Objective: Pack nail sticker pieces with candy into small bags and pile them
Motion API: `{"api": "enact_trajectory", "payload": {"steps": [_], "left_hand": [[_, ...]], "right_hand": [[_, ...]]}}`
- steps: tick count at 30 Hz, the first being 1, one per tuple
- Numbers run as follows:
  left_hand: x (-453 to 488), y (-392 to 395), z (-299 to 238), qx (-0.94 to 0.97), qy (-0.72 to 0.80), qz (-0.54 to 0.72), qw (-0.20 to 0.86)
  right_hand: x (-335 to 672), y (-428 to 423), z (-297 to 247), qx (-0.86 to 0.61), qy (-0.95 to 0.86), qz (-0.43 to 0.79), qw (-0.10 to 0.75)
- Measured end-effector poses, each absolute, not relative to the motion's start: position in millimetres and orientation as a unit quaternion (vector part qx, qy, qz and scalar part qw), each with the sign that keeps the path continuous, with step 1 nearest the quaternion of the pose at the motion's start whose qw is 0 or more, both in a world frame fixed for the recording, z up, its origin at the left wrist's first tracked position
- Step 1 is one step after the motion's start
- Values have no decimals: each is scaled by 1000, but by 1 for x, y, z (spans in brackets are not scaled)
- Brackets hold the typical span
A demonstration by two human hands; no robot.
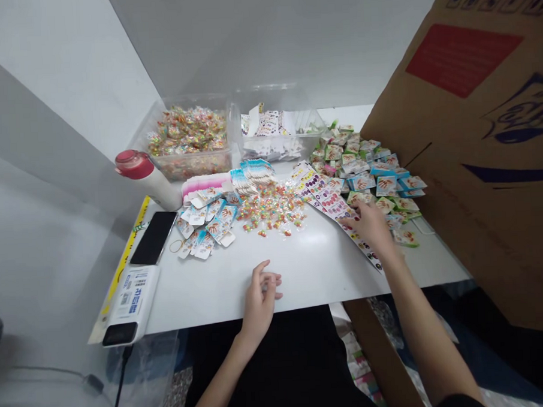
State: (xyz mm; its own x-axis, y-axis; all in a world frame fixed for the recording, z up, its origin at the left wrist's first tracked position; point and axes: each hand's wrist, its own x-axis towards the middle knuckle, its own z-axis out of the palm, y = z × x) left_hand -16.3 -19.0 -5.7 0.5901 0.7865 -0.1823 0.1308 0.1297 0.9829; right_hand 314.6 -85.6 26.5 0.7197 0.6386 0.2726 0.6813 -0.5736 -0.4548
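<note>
While the right hand (374,228) reaches over long sheets of stickers (329,206), its thumb and forefinger are at the printed strips, though I cannot tell whether that grip is clamped on them. The sheets lie slantwise on the white tabletop (199,296), running from beside the loose wrapped candies (276,206) toward the near edge. The left hand (260,294) is near the front edge, well apart from the candies, its grip holding nothing and its fingers loosely curled. Left of the candies lie small printed cartons (205,227), with a pink stack (203,185) and a fanned blue stack (252,175) behind them. Farther back stand a clear bin of wrapped candies (187,130) and another clear bin (315,119) holding printed sheets. Filled-out little boxes (350,161) are heaped at the right, against a large cardboard box (471,141). A red-capped bottle (151,182), a dark phone (154,237) and a white device (132,302) line the left side.
</note>
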Motion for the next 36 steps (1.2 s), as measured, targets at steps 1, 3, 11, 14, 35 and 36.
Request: {"api": "enact_trajectory", "payload": {"steps": [1, 3, 11, 14, 35, 36], "left_hand": [[-16, -19, -6, 612, 373, 251, 651], [-17, -19, -7, 616, 366, 251, 652], [-14, -18, 6, 596, 378, 237, 667], [-8, -16, 30, 599, 356, 219, 682], [-36, 3, 108, 752, 280, 398, 445], [-35, 3, 107, 757, 274, 377, 457]], "right_hand": [[314, -85, 21, -886, -370, -43, 275], [315, -85, 17, -890, -351, -48, 288], [288, -89, 64, -866, -329, -67, 371], [234, -89, 85, -758, -348, 132, 536], [137, -92, 130, -638, -529, 277, 487], [137, -90, 128, -639, -517, 291, 490]]}}
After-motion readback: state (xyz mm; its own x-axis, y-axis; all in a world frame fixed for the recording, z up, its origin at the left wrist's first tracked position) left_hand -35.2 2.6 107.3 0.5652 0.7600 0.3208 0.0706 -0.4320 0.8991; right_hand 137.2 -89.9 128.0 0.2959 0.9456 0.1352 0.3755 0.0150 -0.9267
